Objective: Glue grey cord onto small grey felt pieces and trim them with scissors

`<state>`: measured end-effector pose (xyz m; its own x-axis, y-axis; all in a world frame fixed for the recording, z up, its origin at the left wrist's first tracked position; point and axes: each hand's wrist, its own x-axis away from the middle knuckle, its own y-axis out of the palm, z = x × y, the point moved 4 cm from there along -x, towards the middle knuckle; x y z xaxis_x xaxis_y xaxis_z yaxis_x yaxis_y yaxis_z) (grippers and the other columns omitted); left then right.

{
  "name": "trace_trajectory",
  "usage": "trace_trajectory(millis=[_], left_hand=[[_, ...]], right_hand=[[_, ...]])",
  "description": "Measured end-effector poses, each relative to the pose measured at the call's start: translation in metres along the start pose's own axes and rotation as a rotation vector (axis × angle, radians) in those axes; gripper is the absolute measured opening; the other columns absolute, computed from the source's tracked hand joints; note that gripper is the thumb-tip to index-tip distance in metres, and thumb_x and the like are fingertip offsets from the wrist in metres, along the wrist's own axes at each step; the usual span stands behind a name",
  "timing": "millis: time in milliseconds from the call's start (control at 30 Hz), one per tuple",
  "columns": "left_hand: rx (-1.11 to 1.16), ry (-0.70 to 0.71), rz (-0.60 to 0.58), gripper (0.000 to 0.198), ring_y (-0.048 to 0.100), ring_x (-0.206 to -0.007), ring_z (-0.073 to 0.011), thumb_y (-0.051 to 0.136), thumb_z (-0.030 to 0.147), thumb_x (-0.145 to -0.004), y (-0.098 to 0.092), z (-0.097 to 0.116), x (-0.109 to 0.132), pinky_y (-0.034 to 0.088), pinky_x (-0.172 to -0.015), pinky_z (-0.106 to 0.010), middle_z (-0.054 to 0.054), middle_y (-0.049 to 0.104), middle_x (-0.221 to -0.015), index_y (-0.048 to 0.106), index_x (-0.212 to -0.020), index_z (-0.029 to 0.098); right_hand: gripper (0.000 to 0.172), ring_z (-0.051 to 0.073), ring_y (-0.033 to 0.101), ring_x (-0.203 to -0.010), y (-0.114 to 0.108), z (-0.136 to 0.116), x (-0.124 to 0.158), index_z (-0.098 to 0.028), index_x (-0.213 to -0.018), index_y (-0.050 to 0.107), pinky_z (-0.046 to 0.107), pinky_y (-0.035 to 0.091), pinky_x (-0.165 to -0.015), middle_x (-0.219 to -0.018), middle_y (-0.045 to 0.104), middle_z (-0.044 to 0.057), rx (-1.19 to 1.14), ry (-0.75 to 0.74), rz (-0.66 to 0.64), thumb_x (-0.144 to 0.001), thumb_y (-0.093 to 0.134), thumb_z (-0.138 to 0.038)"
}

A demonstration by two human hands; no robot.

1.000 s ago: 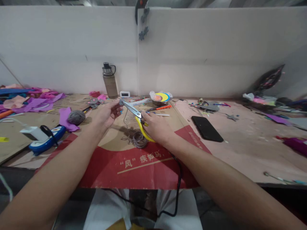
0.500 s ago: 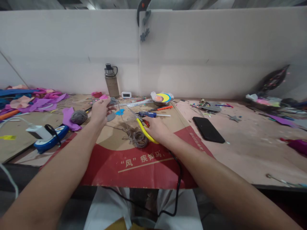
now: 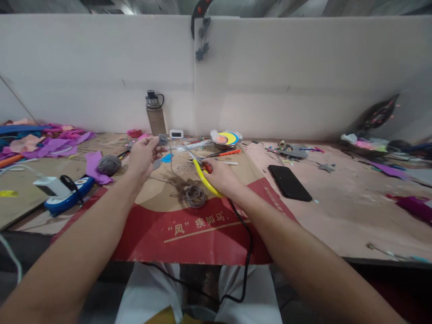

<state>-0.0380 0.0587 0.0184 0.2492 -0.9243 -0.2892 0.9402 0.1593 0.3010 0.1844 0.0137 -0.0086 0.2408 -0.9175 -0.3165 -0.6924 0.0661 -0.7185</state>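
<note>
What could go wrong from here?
1. The yarn strand hanging from the grey piece in the left hand could tangle with the loose coil.
2. The scissors in the right hand sit near that coil and might snag a loop.
3. The black cord droops over the near edge of the cardboard, where it could get tugged.

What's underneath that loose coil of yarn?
The coil of yarn lies on red-and-tan printed cardboard, which shows around it. Whatever the coil directly covers can't be seen.

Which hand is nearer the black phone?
Right. The right hand, holding yellow-handled scissors, is left of the black phone; the left hand, holding a gray piece, is farther left.
</note>
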Motion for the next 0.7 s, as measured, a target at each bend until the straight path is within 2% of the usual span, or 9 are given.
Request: trace_trajectory(millis=[67,200,267,367,433,500,567,633,700], left_hand=[[0.028,0.0,0.088,0.004,0.066,-0.056,-0.0095,0.06,0.017,-0.084,-0.008,0.001,-0.004,0.039,-0.042,-0.015,-0.003,0.068,-0.077,0.059,-0.082,0.014],[0.114,-0.024,0.197,0.008,0.067,-0.059,-0.0099,0.056,0.014,-0.087,-0.017,0.003,-0.009,0.044,-0.046,-0.015,-0.004,0.068,-0.075,0.059,-0.079,0.014],[0.143,-0.083,0.189,0.012,0.067,-0.059,-0.0107,0.054,0.011,-0.087,-0.015,0.001,-0.009,0.05,-0.053,-0.017,-0.005,0.068,-0.071,0.059,-0.077,0.013],[0.14,-0.188,0.116,0.012,0.067,-0.06,-0.0124,0.053,0.008,-0.086,-0.007,-0.004,-0.004,0.054,-0.06,-0.021,-0.008,0.068,-0.069,0.059,-0.076,0.011],[0.108,-0.183,0.038,0.009,0.067,-0.06,-0.013,0.055,0.009,-0.085,0.0,-0.004,0.002,0.053,-0.057,-0.021,-0.008,0.068,-0.069,0.058,-0.076,0.011],[0.029,-0.127,-0.032,0.004,0.066,-0.057,-0.0128,0.061,0.014,-0.081,0.007,-0.001,0.009,0.046,-0.047,-0.018,-0.005,0.066,-0.068,0.059,-0.078,0.013],[-0.097,-0.012,-0.066,0.009,0.058,-0.049,-0.0094,0.068,0.018,-0.076,0.014,0.005,0.017,0.031,-0.037,-0.016,-0.001,0.061,-0.061,0.06,-0.078,0.014],[-0.197,0.097,-0.099,0.01,0.051,-0.045,-0.0073,0.071,0.023,-0.074,0.02,0.01,0.024,0.028,-0.038,-0.017,0.002,0.057,-0.055,0.064,-0.076,0.015],[-0.257,0.171,-0.11,0.01,0.047,-0.047,-0.0071,0.072,0.024,-0.072,0.022,0.014,0.027,0.031,-0.042,-0.018,0.002,0.056,-0.055,0.066,-0.073,0.015]], right_hand=[[0.023,0.022,0.064,-0.082,-0.003,-0.001,0.004,-0.02,-0.098,0.066,0.028,0.042,-0.067,-0.094,0.072,0.008,0.143,-0.013,-0.036,-0.081,0.056,-0.031],[0.028,0.022,0.065,-0.075,0.001,0.0,0.011,-0.019,-0.102,0.066,0.027,0.038,-0.059,-0.088,0.072,0.009,0.324,-0.008,-0.12,-0.079,0.056,-0.033],[0.029,0.022,0.066,-0.078,0.005,-0.001,0.013,-0.018,-0.102,0.066,0.027,0.04,-0.06,-0.09,0.072,0.01,0.391,-0.01,-0.198,-0.078,0.057,-0.032],[0.031,0.025,0.066,-0.085,0.006,-0.006,0.017,-0.017,-0.103,0.067,0.03,0.045,-0.069,-0.093,0.072,0.012,0.458,-0.041,-0.301,-0.077,0.062,-0.033],[0.03,0.027,0.066,-0.091,0.002,-0.011,0.016,-0.018,-0.103,0.068,0.034,0.047,-0.077,-0.096,0.072,0.013,0.427,-0.054,-0.231,-0.079,0.062,-0.034],[0.032,0.026,0.065,-0.094,-0.003,-0.017,0.011,-0.018,-0.11,0.067,0.037,0.048,-0.082,-0.106,0.07,0.014,0.263,-0.06,-0.04,-0.084,0.057,-0.034],[0.043,0.02,0.065,-0.09,-0.003,-0.022,0.003,-0.018,-0.125,0.057,0.035,0.051,-0.081,-0.122,0.064,0.014,-0.022,-0.048,0.121,-0.085,0.056,-0.034],[0.061,0.016,0.064,-0.079,0.007,-0.027,-0.008,-0.02,-0.137,0.044,0.032,0.054,-0.071,-0.132,0.057,0.015,-0.344,0.022,0.102,-0.081,0.062,-0.034],[0.074,0.013,0.064,-0.072,0.023,-0.032,-0.019,-0.02,-0.141,0.034,0.029,0.054,-0.061,-0.133,0.056,0.015,-0.62,0.108,-0.013,-0.076,0.067,-0.031]])
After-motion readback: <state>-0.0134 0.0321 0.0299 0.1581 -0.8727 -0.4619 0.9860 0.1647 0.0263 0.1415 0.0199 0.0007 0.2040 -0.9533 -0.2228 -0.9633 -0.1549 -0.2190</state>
